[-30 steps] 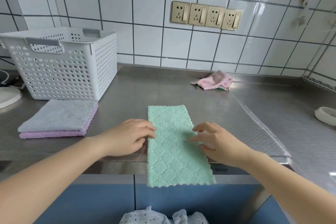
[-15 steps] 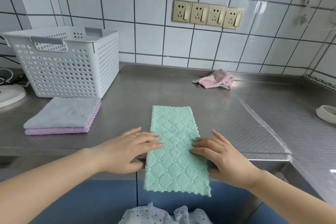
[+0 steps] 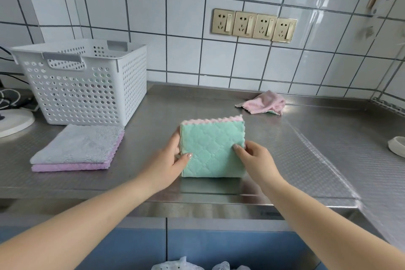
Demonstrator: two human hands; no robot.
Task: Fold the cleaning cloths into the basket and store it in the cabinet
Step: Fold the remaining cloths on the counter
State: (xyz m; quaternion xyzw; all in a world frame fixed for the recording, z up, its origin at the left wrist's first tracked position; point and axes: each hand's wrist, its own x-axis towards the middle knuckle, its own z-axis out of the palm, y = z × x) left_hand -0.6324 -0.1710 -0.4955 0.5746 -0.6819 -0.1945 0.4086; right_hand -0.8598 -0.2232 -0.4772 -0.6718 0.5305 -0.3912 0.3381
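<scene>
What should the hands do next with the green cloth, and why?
Probably carry the green cloth left and lay it on the folded stack beside the basket. It already looks folded into a square, the left hand and right hand pinch its sides, and folded cloths wait there.

left fingers behind green cloth (image 3: 212, 149), white dish (image 3: 397, 146) cut off
</scene>
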